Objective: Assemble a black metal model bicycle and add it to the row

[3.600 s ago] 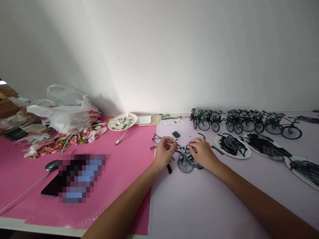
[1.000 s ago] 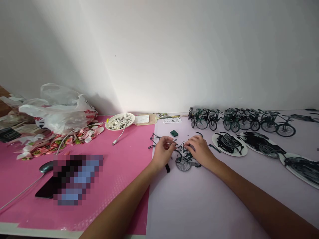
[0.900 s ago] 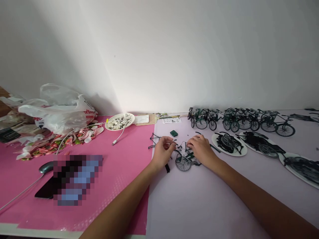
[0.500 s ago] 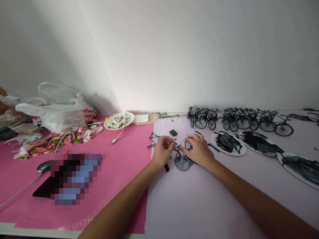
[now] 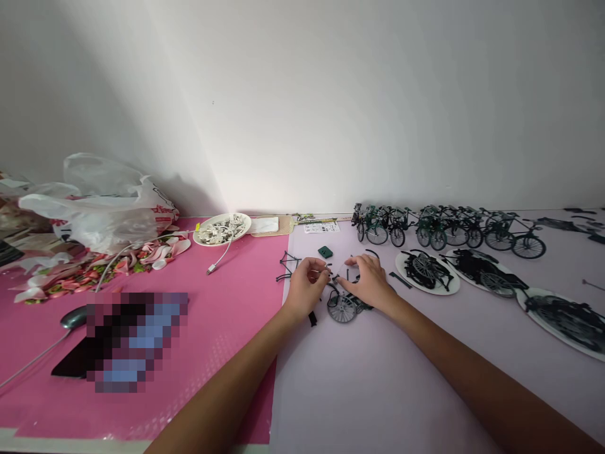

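Note:
A small model bicycle (image 5: 343,308) lies on its side on the pale sheet, its wheel facing me. My left hand (image 5: 305,287) is at its left, thumb and fingers pinched together on something too small to name. From the right, my right hand (image 5: 371,282) reaches over the bicycle. Its thumb and index finger are spread, with a gap between them, and the thumb tip is near the small dark parts by my left fingertips. The palm hides part of the bicycle. Beyond the hands lies a dark green block (image 5: 324,251). A loose bicycle frame (image 5: 285,267) is left of my left hand.
Several finished model bicycles (image 5: 454,227) stand along the wall. White plates (image 5: 454,287) with black parts lie at right. On the pink cover (image 5: 227,353) are a phone (image 5: 70,362), a cable, artificial petals, a plastic bag (image 5: 104,217) and a plate of white pieces (image 5: 222,229).
The view has shifted slightly, so the scene sits a little further left. Both hands stay over the model bicycle, with only small finger movements.

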Demonstrator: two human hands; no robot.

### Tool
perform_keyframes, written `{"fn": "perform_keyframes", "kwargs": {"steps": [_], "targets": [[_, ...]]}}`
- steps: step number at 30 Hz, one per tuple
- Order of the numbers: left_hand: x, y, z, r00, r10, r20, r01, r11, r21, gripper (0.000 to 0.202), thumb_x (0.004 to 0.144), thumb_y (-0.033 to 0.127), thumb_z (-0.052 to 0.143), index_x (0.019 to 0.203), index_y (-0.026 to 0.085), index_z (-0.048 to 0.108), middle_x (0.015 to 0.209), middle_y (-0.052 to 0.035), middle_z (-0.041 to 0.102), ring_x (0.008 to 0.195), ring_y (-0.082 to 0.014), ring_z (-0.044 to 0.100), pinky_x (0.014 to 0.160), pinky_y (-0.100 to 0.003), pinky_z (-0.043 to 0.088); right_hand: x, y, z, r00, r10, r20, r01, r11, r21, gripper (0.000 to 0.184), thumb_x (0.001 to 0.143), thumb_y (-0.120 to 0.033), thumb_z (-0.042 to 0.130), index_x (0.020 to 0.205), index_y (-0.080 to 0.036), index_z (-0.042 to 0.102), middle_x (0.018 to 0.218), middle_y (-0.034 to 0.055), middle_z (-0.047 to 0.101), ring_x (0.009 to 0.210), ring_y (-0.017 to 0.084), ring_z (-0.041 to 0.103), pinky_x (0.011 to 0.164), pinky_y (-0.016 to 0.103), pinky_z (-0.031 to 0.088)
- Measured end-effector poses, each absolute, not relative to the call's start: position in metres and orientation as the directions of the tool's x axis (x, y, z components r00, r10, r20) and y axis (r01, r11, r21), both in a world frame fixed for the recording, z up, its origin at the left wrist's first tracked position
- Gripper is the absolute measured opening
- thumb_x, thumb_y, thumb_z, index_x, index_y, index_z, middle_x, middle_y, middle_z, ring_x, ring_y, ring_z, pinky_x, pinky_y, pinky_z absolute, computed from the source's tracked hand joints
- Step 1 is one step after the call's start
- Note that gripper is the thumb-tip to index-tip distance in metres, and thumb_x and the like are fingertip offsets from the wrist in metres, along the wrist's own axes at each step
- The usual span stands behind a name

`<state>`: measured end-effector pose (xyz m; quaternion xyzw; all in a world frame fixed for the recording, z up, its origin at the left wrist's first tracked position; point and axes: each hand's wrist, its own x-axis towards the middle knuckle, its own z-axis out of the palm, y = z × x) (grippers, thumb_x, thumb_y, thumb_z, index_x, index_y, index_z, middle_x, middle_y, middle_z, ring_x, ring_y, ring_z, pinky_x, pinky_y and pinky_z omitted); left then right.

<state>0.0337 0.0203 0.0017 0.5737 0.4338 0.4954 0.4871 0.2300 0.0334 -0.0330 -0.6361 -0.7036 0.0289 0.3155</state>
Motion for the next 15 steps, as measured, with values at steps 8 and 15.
{"fn": "perform_keyframes", "kwargs": {"steps": [8, 15], "targets": [[0.032, 0.02, 0.003, 0.117, 0.976, 0.185, 0.045, -0.192, 0.98, 0.017, 0.087, 0.026, 0.074, 0.095, 0.018, 0.061, 0.095, -0.0054, 0.07, 0.079, -0.0157, 0.071, 0.07, -0.027, 0.052, 0.233, 0.03, -0.023, -0.143, 0.831, 0.537, 0.781, 0.428, -0.454, 0.028, 0.082, -0.029, 0.079, 0.109, -0.024, 0.072, 0.107, 0.0091, 0.074, 0.127, 0.036, 0.053, 0.104, 0.053, 0.046], [0.031, 0.022, -0.001, 0.101, 0.976, 0.194, 0.079, -0.203, 0.976, 0.017, 0.087, 0.026, 0.073, 0.096, 0.018, 0.062, 0.097, -0.0059, 0.07, 0.08, -0.0155, 0.07, 0.072, -0.028, 0.052, 0.232, 0.027, -0.014, -0.233, 0.754, 0.614, 0.652, 0.59, -0.477, 0.014, 0.096, -0.023, 0.065, 0.089, -0.025, 0.077, 0.091, 0.007, 0.077, 0.098, 0.029, 0.065, 0.088, 0.047, 0.055]]}}
